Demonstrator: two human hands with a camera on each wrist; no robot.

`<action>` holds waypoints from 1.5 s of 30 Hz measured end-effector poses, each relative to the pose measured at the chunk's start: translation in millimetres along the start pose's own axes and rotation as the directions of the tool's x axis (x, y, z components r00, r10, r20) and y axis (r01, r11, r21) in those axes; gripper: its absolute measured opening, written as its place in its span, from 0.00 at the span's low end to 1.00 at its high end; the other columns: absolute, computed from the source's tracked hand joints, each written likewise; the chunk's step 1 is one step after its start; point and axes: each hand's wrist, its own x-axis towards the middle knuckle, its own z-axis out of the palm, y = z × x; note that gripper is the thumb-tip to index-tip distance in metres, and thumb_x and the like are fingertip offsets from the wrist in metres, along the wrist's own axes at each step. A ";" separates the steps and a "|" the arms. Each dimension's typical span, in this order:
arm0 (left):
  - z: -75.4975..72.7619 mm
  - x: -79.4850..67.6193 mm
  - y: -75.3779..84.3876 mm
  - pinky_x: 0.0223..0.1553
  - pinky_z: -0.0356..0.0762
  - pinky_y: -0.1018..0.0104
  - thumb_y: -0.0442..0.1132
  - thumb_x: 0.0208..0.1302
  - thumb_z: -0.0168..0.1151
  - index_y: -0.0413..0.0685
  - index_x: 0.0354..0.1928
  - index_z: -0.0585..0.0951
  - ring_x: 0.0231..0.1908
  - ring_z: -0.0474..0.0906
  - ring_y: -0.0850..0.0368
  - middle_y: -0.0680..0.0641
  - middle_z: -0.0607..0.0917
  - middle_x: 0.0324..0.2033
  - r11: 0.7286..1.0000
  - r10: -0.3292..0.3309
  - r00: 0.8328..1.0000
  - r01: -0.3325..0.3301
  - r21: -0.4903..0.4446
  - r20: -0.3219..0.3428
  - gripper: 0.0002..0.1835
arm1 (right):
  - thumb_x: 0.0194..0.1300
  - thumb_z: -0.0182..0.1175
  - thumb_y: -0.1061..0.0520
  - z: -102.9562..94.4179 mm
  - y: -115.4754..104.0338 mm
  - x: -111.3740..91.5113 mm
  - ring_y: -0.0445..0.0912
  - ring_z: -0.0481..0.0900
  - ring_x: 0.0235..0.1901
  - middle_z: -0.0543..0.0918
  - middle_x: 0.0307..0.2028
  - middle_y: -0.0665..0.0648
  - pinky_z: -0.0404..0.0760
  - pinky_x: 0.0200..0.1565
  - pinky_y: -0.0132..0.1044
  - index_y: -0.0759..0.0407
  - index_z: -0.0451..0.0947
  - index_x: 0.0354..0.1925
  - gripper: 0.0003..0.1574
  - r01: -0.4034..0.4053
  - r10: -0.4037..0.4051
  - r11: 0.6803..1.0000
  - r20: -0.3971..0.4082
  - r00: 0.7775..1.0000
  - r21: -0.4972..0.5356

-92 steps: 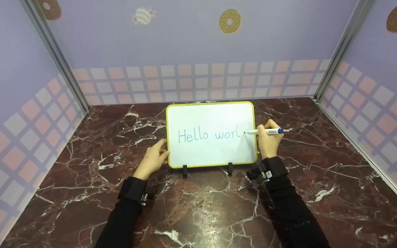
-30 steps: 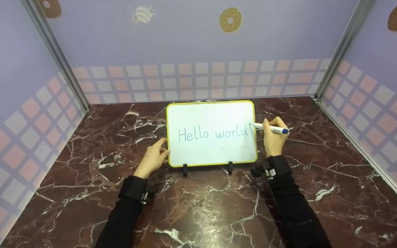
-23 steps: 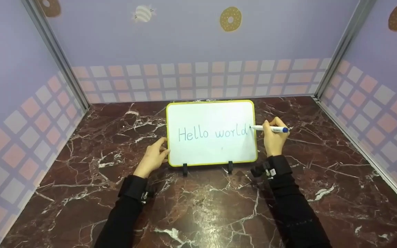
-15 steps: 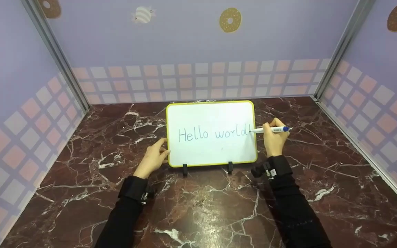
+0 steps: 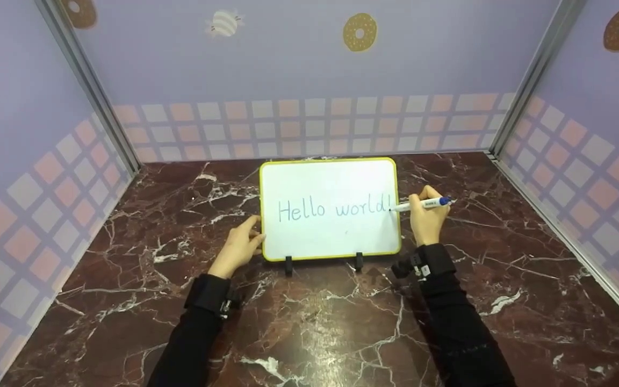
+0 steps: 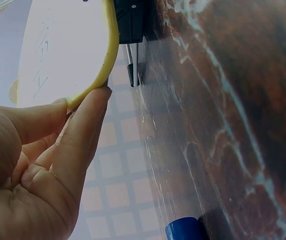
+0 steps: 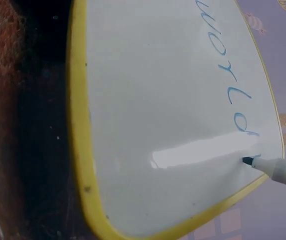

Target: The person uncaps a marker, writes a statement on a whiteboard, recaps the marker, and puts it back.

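Note:
A whiteboard [image 5: 331,236] with a yellow rim stands tilted back, bearing "Hello world!" in blue. My left hand [image 5: 238,247] pinches its left edge low down; in the left wrist view, the thumb and fingers [image 6: 78,142] meet at the yellow corner [image 6: 108,70]. On the other side, my right hand [image 5: 426,217] grips a white marker [image 5: 430,203] with a blue end. The marker's dark tip [image 7: 247,160] is right at the board's face by the exclamation mark, close to the right rim. Most of the right hand is outside the right wrist view.
Two black stand feet [image 5: 288,266] hold the board's lower edge. Under it lies a dark red marbled table [image 5: 309,333], enclosed by patterned panels [image 5: 309,64] at the back and sides. A blue cylinder-like end [image 6: 185,229] shows at the bottom of the left wrist view.
The right hand has moved rightward with the marker; the letter "d" and then an exclamation mark have appeared. Over the last half second the tip has dropped slightly. The left hand has stayed put.

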 end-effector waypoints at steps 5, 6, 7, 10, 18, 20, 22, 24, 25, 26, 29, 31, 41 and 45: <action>1.0 -0.4 0.0 0.45 0.89 0.57 0.29 0.73 0.53 0.37 0.68 0.67 0.51 0.82 0.35 0.26 0.80 0.51 1.000 0.007 1.000 -0.007 0.008 -0.003 0.23 | 0.53 0.52 0.77 -1.8 5.4 6.6 0.30 0.51 0.13 0.57 0.10 0.41 0.47 0.18 0.23 0.69 0.55 0.14 0.19 -0.030 0.032 0.998 -0.036 0.999 0.061; 0.8 -0.2 -0.4 0.45 0.89 0.56 0.29 0.73 0.54 0.36 0.68 0.67 0.49 0.83 0.35 0.27 0.81 0.50 1.000 0.016 1.000 -0.016 0.025 -0.005 0.24 | 0.53 0.52 0.77 -2.6 6.8 8.9 0.31 0.52 0.12 0.58 0.10 0.41 0.49 0.17 0.22 0.67 0.56 0.13 0.20 -0.044 0.049 0.994 -0.048 0.998 0.097; 0.0 0.0 -0.8 0.46 0.89 0.54 0.30 0.73 0.54 0.35 0.68 0.67 0.49 0.83 0.35 0.27 0.82 0.50 0.998 0.027 1.000 -0.026 0.051 -0.007 0.24 | 0.54 0.51 0.77 -3.4 8.7 11.5 0.31 0.54 0.11 0.59 0.09 0.41 0.51 0.16 0.22 0.65 0.56 0.12 0.21 -0.060 0.069 0.988 -0.061 0.996 0.143; -6.2 0.8 -3.0 0.51 0.85 0.48 0.34 0.74 0.54 0.33 0.66 0.69 0.51 0.82 0.36 0.29 0.82 0.51 0.988 0.068 0.998 -0.065 0.143 -0.014 0.23 | 0.55 0.49 0.77 -6.3 12.3 20.0 0.33 0.60 0.09 0.66 0.08 0.44 0.57 0.12 0.22 0.58 0.58 0.11 0.25 -0.097 0.133 0.947 -0.097 0.986 0.306; -45.8 -13.0 -5.8 0.65 0.69 0.36 0.48 0.61 0.70 0.36 0.63 0.73 0.64 0.66 0.31 0.29 0.72 0.62 0.878 0.027 0.999 -0.002 0.478 -0.045 0.33 | 0.60 0.46 0.80 -16.2 11.0 31.3 0.40 0.68 0.11 0.73 0.11 0.52 0.62 0.12 0.25 0.56 0.58 0.12 0.28 -0.179 0.319 0.746 -0.108 0.942 0.641; -54.3 -18.2 -6.6 0.64 0.69 0.32 0.52 0.54 0.75 0.35 0.66 0.70 0.66 0.62 0.27 0.27 0.67 0.65 0.834 -0.069 0.997 0.073 0.546 -0.028 0.43 | 0.61 0.45 0.80 -18.7 12.3 32.5 0.40 0.66 0.10 0.72 0.12 0.52 0.62 0.12 0.24 0.56 0.58 0.13 0.28 -0.204 0.360 0.707 -0.097 0.928 0.677; -60.0 -21.5 -8.0 0.64 0.67 0.30 0.54 0.50 0.77 0.32 0.69 0.65 0.67 0.60 0.24 0.25 0.63 0.67 0.796 -0.158 0.987 0.126 0.593 0.002 0.51 | 0.62 0.45 0.79 -21.0 13.9 33.5 0.39 0.65 0.10 0.72 0.12 0.52 0.62 0.13 0.24 0.55 0.57 0.12 0.28 -0.230 0.393 0.685 -0.086 0.915 0.691; -62.0 -23.1 -9.4 0.64 0.67 0.29 0.56 0.49 0.77 0.30 0.70 0.62 0.66 0.62 0.24 0.24 0.64 0.67 0.770 -0.226 0.974 0.159 0.618 0.031 0.55 | 0.63 0.45 0.78 -22.8 15.5 34.4 0.39 0.63 0.09 0.72 0.11 0.52 0.61 0.13 0.23 0.55 0.57 0.12 0.29 -0.251 0.418 0.671 -0.076 0.905 0.697; -61.8 -23.2 -10.1 0.61 0.70 0.30 0.56 0.49 0.78 0.30 0.69 0.64 0.64 0.65 0.24 0.24 0.67 0.65 0.761 -0.248 0.968 0.167 0.626 0.043 0.53 | 0.63 0.44 0.78 -23.6 16.3 34.6 0.39 0.63 0.09 0.71 0.10 0.52 0.60 0.12 0.23 0.55 0.58 0.12 0.29 -0.261 0.431 0.663 -0.073 0.899 0.702; -61.0 -22.7 -11.1 0.59 0.73 0.31 0.56 0.49 0.78 0.30 0.66 0.67 0.60 0.69 0.25 0.25 0.71 0.62 0.755 -0.262 0.963 0.170 0.633 0.055 0.50 | 0.64 0.44 0.77 -24.2 17.0 34.8 0.39 0.63 0.09 0.70 0.10 0.51 0.60 0.12 0.23 0.56 0.58 0.12 0.29 -0.269 0.443 0.656 -0.071 0.894 0.705; -56.2 -20.5 -13.4 0.49 0.80 0.35 0.53 0.49 0.78 0.36 0.49 0.79 0.48 0.79 0.31 0.33 0.82 0.47 0.752 -0.270 0.960 0.167 0.637 0.067 0.33 | 0.64 0.44 0.77 -25.2 18.1 34.8 0.39 0.63 0.08 0.68 0.10 0.51 0.58 0.11 0.22 0.57 0.60 0.12 0.28 -0.288 0.472 0.633 -0.064 0.879 0.718; -53.1 -18.4 -15.4 0.44 0.82 0.38 0.48 0.49 0.79 0.41 0.37 0.81 0.41 0.82 0.35 0.38 0.84 0.38 0.763 -0.251 0.966 0.160 0.626 0.059 0.22 | 0.64 0.44 0.77 -25.4 18.8 35.1 0.39 0.63 0.08 0.67 0.10 0.50 0.58 0.11 0.22 0.57 0.61 0.12 0.28 -0.292 0.480 0.628 -0.064 0.875 0.721; -53.3 -15.3 -17.1 0.38 0.82 0.43 0.33 0.48 0.77 0.38 0.28 0.80 0.35 0.82 0.34 0.36 0.86 0.31 0.848 -0.024 0.989 0.098 0.521 -0.148 0.12 | 0.64 0.44 0.77 -24.2 20.1 35.0 0.39 0.63 0.08 0.66 0.09 0.50 0.59 0.11 0.22 0.59 0.63 0.12 0.28 -0.290 0.488 0.611 -0.062 0.871 0.736; -49.3 -17.6 2.2 0.34 0.81 0.42 0.30 0.50 0.72 0.37 0.33 0.78 0.32 0.83 0.33 0.34 0.86 0.31 0.892 0.167 0.927 0.003 0.451 -0.336 0.11 | 0.65 0.44 0.77 -23.4 21.1 32.5 0.39 0.63 0.09 0.65 0.10 0.50 0.59 0.12 0.22 0.57 0.61 0.11 0.28 -0.304 0.471 0.631 -0.040 0.881 0.714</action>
